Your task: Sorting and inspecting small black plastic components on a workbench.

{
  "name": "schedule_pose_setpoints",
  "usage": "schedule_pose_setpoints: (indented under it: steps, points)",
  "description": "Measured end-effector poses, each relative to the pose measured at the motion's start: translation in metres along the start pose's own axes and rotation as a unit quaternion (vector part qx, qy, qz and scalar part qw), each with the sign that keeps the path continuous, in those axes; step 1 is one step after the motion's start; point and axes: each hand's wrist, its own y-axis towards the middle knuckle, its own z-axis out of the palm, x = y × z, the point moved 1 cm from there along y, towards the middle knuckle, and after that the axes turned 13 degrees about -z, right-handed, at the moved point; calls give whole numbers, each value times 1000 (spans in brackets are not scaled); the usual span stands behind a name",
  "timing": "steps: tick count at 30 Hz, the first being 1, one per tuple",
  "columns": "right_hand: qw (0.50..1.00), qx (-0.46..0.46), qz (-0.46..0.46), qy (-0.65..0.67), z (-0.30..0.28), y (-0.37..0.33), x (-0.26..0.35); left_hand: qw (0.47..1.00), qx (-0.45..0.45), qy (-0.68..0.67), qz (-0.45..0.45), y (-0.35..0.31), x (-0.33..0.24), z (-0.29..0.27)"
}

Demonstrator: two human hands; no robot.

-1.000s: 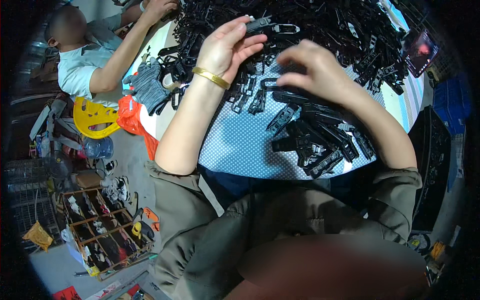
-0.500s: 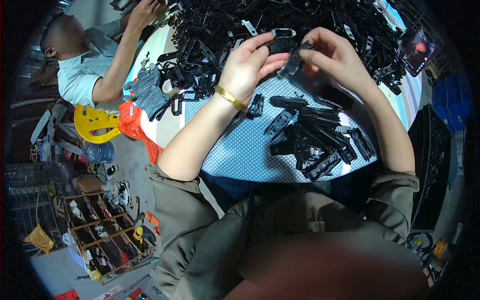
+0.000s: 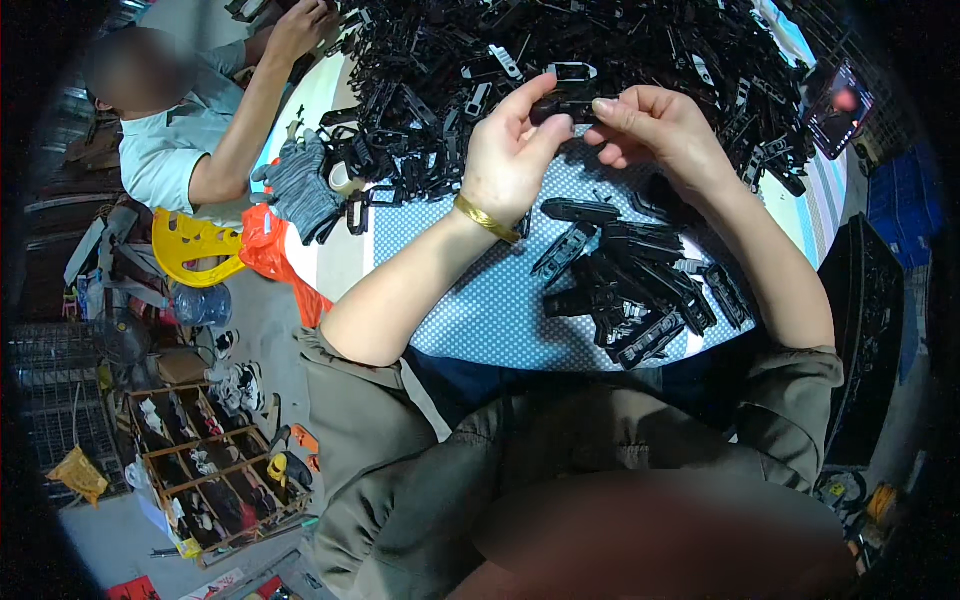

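Note:
A narrow black part [image 3: 574, 106] spans the gap between my two hands, in front of the big heap. My left hand [image 3: 505, 150] pinches its left end between thumb and forefinger. At the other end, the thumb and fingertips of my right hand [image 3: 665, 135] are closed on it. The part's fine shape is too dark and small to tell. Nearer me, a small pile of long black parts [image 3: 650, 265] lies on the dotted blue tablecloth [image 3: 465, 320].
A large heap of black parts [image 3: 430, 50] covers the far table. Grey gloves [image 3: 302, 190] and a tape roll [image 3: 342, 178] lie left, near a co-worker's arm [image 3: 240, 130]. A phone [image 3: 838, 108] stands at the right; a yellow stool [image 3: 190, 250] is left of the table.
My left hand has turned from palm-up and spread to a pinch on the black part. The part now lies level between both hands, and my right fingers have shifted along it.

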Motion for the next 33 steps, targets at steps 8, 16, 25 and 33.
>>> schedule_pose_setpoints:
  steps: [8,16,25,33]
  points:
    - [996,-36,-78,-19,-3,-1,5,997,-68,7,20,6,-9,-11]
    - [976,79,-136,-150,-12,3,9,998,60,-17,10,-1,-15,-8]
    - [978,107,-176,-38,-36,10,12,991,115,51,52,-10,-26,4]
    - [803,139,-313,-487,-52,12,3,872,303,335,188,-20,-19,14]
